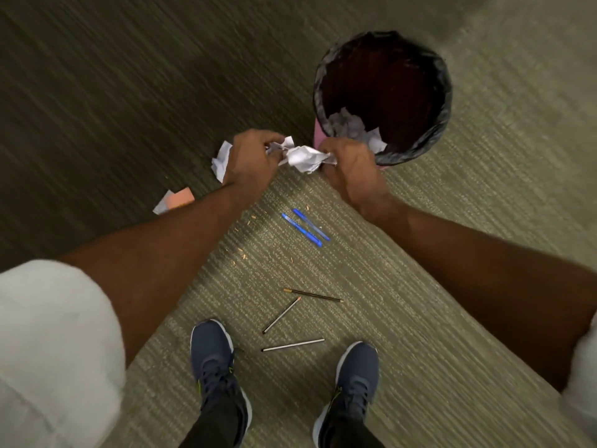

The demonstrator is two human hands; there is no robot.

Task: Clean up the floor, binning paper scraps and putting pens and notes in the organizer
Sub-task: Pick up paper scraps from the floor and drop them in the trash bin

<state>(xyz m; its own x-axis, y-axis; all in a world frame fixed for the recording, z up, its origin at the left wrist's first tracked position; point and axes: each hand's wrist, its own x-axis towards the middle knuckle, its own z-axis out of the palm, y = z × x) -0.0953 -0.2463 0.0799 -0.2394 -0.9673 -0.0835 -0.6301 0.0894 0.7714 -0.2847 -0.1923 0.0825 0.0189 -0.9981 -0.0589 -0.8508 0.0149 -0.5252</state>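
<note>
Right now both my left hand (255,156) and right hand (350,169) clamp one crumpled paper wad (302,155). Best I ball it tight, then drop it squarely over the bin (382,97).

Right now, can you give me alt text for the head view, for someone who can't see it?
Both hands, left hand and right hand, hold crumpled paper beside a black-lined bin already holding paper. On the carpet lie more paper, an orange note, two blue pens and three pencils.
</note>
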